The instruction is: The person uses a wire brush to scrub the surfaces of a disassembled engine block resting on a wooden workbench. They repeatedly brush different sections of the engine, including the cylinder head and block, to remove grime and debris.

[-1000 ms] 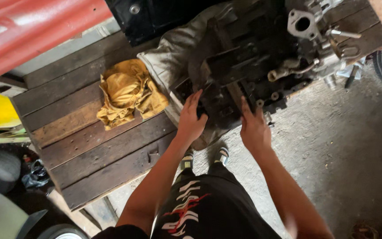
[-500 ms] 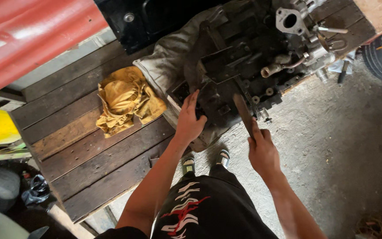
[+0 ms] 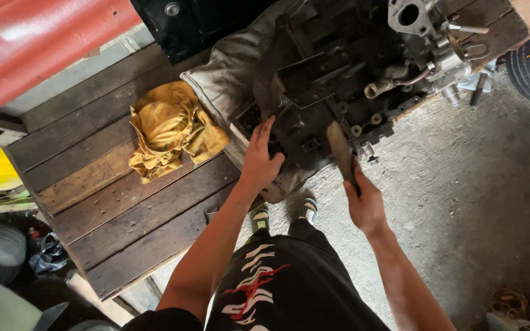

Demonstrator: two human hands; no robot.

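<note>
An engine block (image 3: 338,92) at the wooden bench's (image 3: 124,214) front edge is steadied by the left hand (image 3: 260,160), fingers spread; a flat tool (image 3: 340,147) is gripped in the right hand (image 3: 365,205).

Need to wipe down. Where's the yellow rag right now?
Head view, left of centre: the crumpled yellow rag lies on the dark wooden platform, just left of the grey cloth under the engine block, beyond the left hand.

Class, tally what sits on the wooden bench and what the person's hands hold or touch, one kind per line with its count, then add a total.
Engine block, touched by the left hand: 1
Yellow rag: 1
Grey cloth under the engine: 1
Flat dark tool, held in the right hand: 1
Total: 4
</note>
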